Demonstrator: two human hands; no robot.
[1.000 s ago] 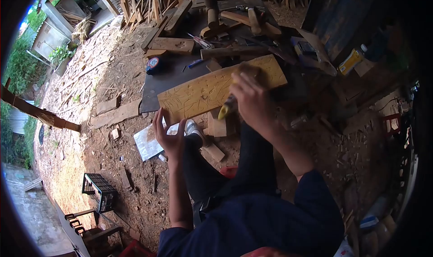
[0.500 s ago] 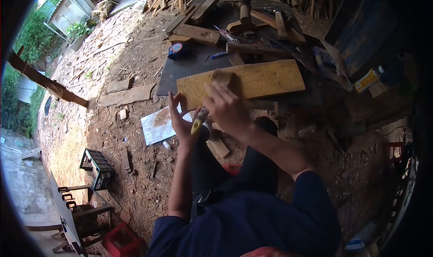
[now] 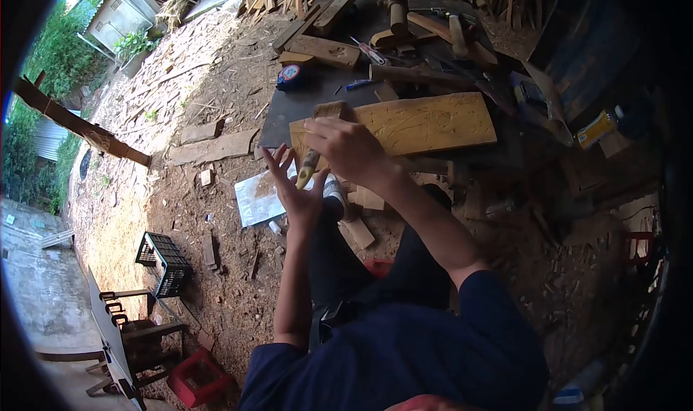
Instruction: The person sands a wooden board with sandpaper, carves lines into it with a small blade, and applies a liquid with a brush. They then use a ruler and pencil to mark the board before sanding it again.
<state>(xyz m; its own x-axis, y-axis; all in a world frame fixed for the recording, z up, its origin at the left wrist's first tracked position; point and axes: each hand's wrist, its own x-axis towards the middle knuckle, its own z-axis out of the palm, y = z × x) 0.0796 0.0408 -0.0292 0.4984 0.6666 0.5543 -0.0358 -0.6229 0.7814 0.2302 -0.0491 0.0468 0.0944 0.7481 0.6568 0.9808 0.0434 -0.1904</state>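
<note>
Well left of the carved plank [image 3: 426, 122], a black crate [image 3: 162, 263] sits on the ground. A tape measure [image 3: 289, 75] lies beyond the plank's left end, its label too small to read. Your left hand [image 3: 294, 189] is open with fingers spread, just beside the yellow-handled tool [image 3: 307, 169]. Your right hand [image 3: 348, 151] is clenched on that tool over the plank's left end.

Tape measure [image 3: 289, 75] on dark sheet [image 3: 289, 119]; black crate [image 3: 164, 264], red stool [image 3: 198, 381] on ground [image 3: 144, 194].
</note>
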